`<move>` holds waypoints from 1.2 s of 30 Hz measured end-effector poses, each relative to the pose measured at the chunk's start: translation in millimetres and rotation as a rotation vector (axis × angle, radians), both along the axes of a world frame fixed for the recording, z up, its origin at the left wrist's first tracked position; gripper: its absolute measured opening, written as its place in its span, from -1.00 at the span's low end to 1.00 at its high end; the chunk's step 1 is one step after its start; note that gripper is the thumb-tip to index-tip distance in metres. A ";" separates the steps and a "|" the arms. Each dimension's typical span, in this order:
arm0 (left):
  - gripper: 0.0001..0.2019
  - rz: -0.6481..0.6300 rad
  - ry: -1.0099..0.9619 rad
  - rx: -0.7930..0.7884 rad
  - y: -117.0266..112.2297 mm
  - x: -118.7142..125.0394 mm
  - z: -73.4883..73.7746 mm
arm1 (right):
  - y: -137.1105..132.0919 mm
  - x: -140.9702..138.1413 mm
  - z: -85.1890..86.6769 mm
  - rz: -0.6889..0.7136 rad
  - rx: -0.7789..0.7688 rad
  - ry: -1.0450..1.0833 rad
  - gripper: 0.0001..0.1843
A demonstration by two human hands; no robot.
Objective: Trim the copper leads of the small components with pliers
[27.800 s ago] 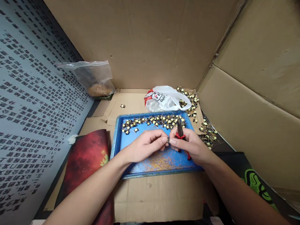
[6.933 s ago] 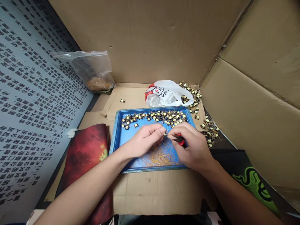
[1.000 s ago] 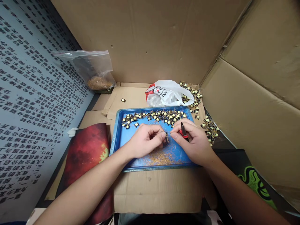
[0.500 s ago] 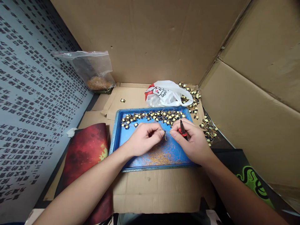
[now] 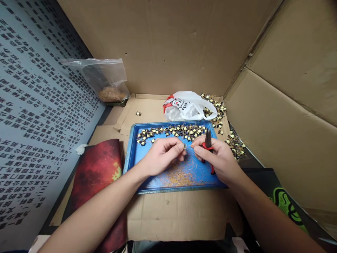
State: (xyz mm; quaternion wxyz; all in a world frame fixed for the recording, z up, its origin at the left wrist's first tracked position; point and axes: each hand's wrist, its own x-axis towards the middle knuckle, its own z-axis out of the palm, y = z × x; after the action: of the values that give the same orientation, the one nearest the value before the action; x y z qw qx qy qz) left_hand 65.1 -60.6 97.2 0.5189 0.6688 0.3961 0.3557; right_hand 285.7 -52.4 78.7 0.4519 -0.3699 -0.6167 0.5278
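Note:
My left hand (image 5: 165,154) pinches a small wire-leaded coil component (image 5: 185,149) between thumb and forefinger above a blue tray (image 5: 129,154). Its thin leads stick out toward the right. My right hand (image 5: 219,156) has red-handled cutters (image 5: 207,144) tucked in it, their dark blades pointing up and away. The right thumb and forefinger come close to the component; whether they touch a lead is too small to tell. Along the tray's far side lie several black-and-yellow coil components (image 5: 184,131). Loose copper-coloured wire clippings (image 5: 181,175) cover the near part of the tray.
Behind the tray is a white plastic bag (image 5: 186,105). More coil components (image 5: 235,144) are heaped to the right. A clear zip bag (image 5: 112,80) with copper-coloured wire stands at back left. A red patterned mat (image 5: 97,172) lies left, and cardboard walls (image 5: 168,45) enclose the space.
The cutters have turned in my right hand, so their blades and red handles show more. My right hand has shifted slightly right. The left hand stays nearly in place with the component.

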 end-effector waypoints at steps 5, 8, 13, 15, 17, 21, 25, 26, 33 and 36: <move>-0.58 -0.002 0.009 0.016 -0.4 0.9 1.6 | -1.2 -0.7 3.4 -0.070 0.035 -0.017 -0.75; -0.59 -0.006 0.013 0.037 -0.7 1.2 2.2 | -2.0 -0.4 4.0 -0.096 0.008 -0.028 -0.81; -0.61 -0.008 0.000 0.046 -0.7 1.9 1.0 | -2.1 -0.2 -1.5 -0.107 -0.062 -0.018 -0.76; -0.62 -0.005 -0.002 0.046 -0.5 1.9 0.4 | -2.5 -0.1 -5.5 -0.081 -0.138 0.027 -0.73; -0.63 0.000 -0.005 0.046 -0.4 1.9 0.1 | -3.2 0.0 -9.2 -0.042 -0.222 0.098 -0.70; -0.62 0.000 -0.004 0.043 -0.6 1.9 0.4 | -3.8 -1.2 -13.5 0.024 -0.289 0.212 -0.71; -0.62 -0.001 -0.001 0.040 -1.0 2.3 1.1 | -3.9 -2.1 -13.5 0.026 -0.292 0.204 -0.74; -0.62 -0.001 -0.003 0.034 -1.1 2.4 1.3 | -4.1 -1.8 -12.9 0.020 -0.288 0.192 -0.74; -0.54 -0.034 -0.096 -0.110 -2.5 2.7 1.5 | -4.7 2.9 -5.5 -0.016 -0.234 0.053 -0.69; -0.55 -0.032 -0.124 -0.131 -2.9 2.9 0.8 | -4.2 3.1 -5.0 -0.035 -0.228 0.033 -0.68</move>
State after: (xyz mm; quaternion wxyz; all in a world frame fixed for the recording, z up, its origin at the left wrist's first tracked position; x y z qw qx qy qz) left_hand 67.9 -63.5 98.0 0.5905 0.6165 0.3750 0.3614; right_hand 288.8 -56.6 73.7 0.4259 -0.4209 -0.5387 0.5926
